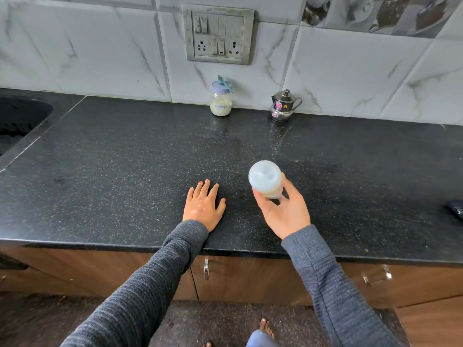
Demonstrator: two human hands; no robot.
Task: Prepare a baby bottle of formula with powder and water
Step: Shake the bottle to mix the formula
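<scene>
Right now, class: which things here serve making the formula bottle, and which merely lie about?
Job: baby bottle in right hand; formula jar with scoop; steel pot.

Lying about: switchboard; sink; dark object at right edge.

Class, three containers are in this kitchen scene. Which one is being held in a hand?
The baby bottle, gripped by the right hand. The formula jar and steel pot stand untouched by the back wall.

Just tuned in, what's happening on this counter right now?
A person's right hand grips a capped baby bottle holding milky liquid, just above the black counter. The left hand rests flat on the counter. The formula jar, with a scoop on its lid, and a small steel kettle stand by the wall.
</scene>
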